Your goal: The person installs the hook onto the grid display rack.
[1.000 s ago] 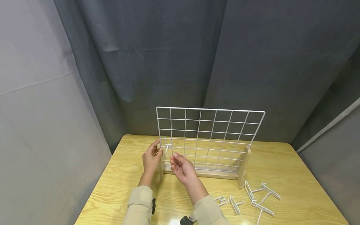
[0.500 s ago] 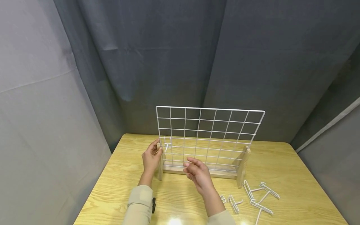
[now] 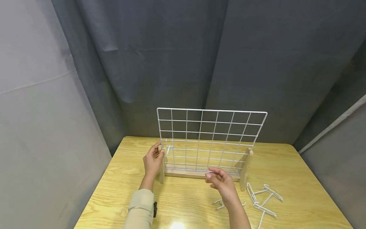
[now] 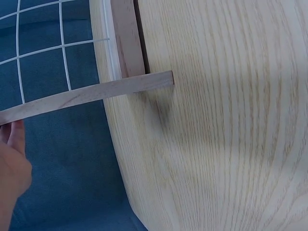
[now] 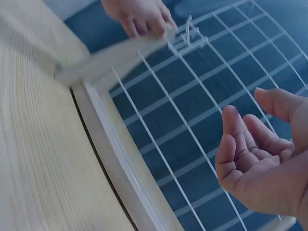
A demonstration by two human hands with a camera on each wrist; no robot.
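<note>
Fingers of my left hand (image 3: 152, 162) pinch the top of the left post (image 3: 162, 171), which stands upright. Beside it, the white wire grid (image 3: 199, 141) rises above the wooden base (image 3: 197, 175), its long axis running left to right across the desk (image 3: 114, 190). A hung hook (image 3: 169, 146) sits near the grid's left edge, its prong pointing toward me and down. My right hand (image 3: 224, 185) hovers before the grid's lower right, fingers loosely bent, thumb apart, around bare air. More white wire pieces (image 3: 220, 207) lie partly hidden behind it. Near the right post (image 3: 245, 171), three loose hooks (image 3: 264, 210) lie close together: one prong points right, one slants leftward toward me, the nearest points toward me.
</note>
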